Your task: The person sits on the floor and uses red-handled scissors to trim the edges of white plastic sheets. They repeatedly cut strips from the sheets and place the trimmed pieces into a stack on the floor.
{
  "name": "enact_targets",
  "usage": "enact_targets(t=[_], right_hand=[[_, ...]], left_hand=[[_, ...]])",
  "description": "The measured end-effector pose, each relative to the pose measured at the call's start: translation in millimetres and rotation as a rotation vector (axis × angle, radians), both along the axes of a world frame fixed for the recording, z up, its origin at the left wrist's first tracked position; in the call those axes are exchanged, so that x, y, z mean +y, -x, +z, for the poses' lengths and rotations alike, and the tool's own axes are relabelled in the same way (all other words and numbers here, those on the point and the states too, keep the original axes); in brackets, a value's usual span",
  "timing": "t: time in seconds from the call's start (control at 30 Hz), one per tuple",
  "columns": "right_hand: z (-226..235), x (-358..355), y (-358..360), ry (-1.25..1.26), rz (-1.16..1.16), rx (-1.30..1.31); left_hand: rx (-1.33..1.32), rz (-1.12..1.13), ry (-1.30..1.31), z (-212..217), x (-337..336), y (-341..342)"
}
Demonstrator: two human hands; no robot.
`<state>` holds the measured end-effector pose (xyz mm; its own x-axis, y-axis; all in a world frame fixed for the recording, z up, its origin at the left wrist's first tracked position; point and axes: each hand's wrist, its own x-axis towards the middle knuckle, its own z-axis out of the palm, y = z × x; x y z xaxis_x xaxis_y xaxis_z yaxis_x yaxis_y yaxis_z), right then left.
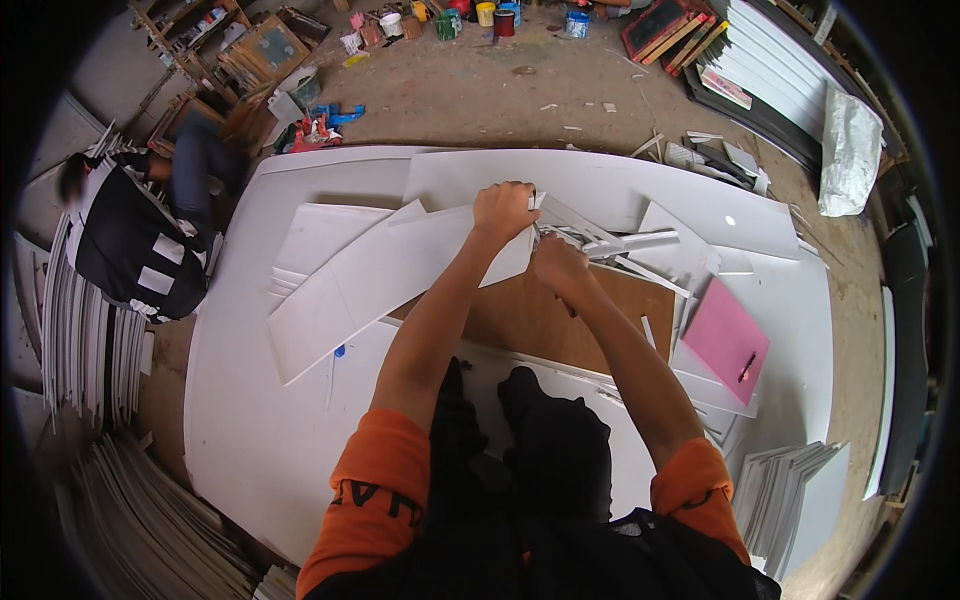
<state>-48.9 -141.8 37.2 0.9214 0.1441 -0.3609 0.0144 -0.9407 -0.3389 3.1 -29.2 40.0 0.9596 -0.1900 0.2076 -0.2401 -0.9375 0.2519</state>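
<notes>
My left hand is closed on the top right corner of a long white sheet that slants down to the left over other white sheets. My right hand sits just right of it, fingers curled at the same edge, beside a heap of narrow white strips. What the right hand grips is hidden under its knuckles. Beneath both forearms lies a brown board.
A large white board on the floor carries everything. A pink sheet with a dark pen lies right. Another person crouches at left near stacked white sheets. Paint tins stand at the back; a sheet stack lies lower right.
</notes>
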Motion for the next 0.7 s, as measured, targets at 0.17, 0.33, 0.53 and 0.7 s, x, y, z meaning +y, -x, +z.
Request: enact_targets(t=[0.17, 0.33, 0.53, 0.7], right_hand=[[-18.2, 3.5, -12.7, 0.052, 0.024, 0.01], [-23.4, 14.3, -22.8, 0.12, -0.018, 0.065], [-23.7, 8.2, -25.3, 0.123, 0.02, 0.049], [-9.4, 2.4, -10.4, 0.081, 0.052, 0.004]], left_hand=[[-0.009, -0.039, 0.009, -1.2, -0.5, 1.1], [-0.005, -0.009, -0.006, -2.3, -2.4, 0.2], [0.066, 0.048, -0.065, -1.3, -7.6, -4.4], [0.061, 0.052, -0.059, -2.0, -1.7, -6.5]])
